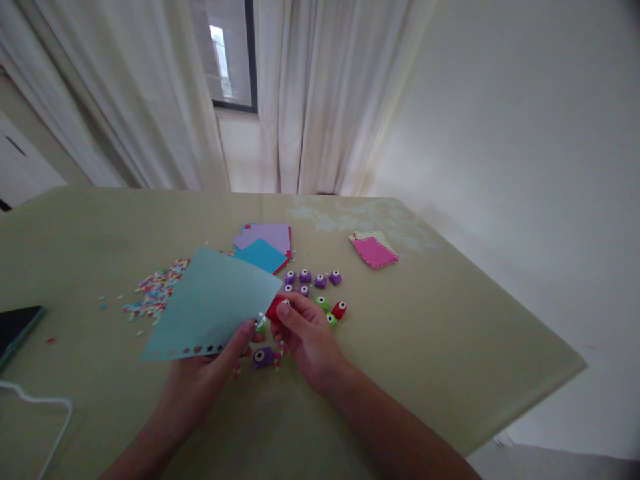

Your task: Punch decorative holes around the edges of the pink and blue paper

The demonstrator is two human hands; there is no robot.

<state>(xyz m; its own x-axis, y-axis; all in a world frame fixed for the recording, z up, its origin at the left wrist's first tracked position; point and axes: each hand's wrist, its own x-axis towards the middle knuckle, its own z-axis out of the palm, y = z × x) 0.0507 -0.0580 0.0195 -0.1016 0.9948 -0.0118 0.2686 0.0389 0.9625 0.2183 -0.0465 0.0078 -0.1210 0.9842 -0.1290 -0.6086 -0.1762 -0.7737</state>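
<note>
My left hand (200, 383) grips a light blue sheet of paper (215, 300) by its near right corner, thumb on top. A row of small punched shapes, stars and a heart among them, runs along the sheet's near edge. My right hand (313, 340) is closed around a red craft punch (278, 308) at the sheet's right edge. Whether the paper sits in its slot I cannot tell. Below the hands lies a purple craft punch (263, 358) with bits of confetti around it. A green punch (261, 327) shows partly between the hands.
Several purple punches (320, 281), green punches (321, 303) and another red punch (339, 309) stand right of centre. Behind is stacked coloured paper (265, 237); pink edge-punched sheets (375, 252) lie farther right. Confetti (160, 287) is heaped left, near a dark device (17, 330) and white cable (45, 400).
</note>
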